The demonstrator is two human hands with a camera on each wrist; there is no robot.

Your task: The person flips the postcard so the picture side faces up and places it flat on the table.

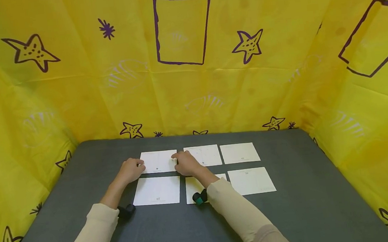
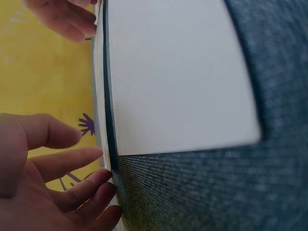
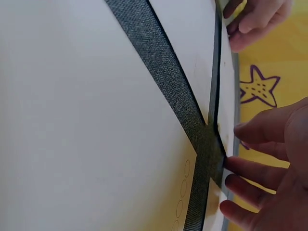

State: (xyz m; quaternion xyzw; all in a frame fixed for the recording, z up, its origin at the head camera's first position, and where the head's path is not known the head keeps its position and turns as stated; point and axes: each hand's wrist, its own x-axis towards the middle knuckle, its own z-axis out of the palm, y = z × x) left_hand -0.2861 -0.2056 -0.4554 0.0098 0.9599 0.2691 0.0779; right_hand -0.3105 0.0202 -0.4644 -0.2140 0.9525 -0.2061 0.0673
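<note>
A white sheet of paper lies flat at the back left of the dark table. My left hand is at its left edge, fingertips right at the paper. At its right edge is my right hand, beside the back middle sheet. Both wrist views show loosely bent, spread fingers: the left hand with thumb apart from them, the right hand likewise. Nearer to me lie the front left sheet and the front middle sheet, the latter partly hidden by my right forearm.
On the right lie a back sheet and a front sheet, completing two rows with narrow gaps. The dark table ends at yellow cloth walls behind and at both sides. Dark wrist devices sit close above the table.
</note>
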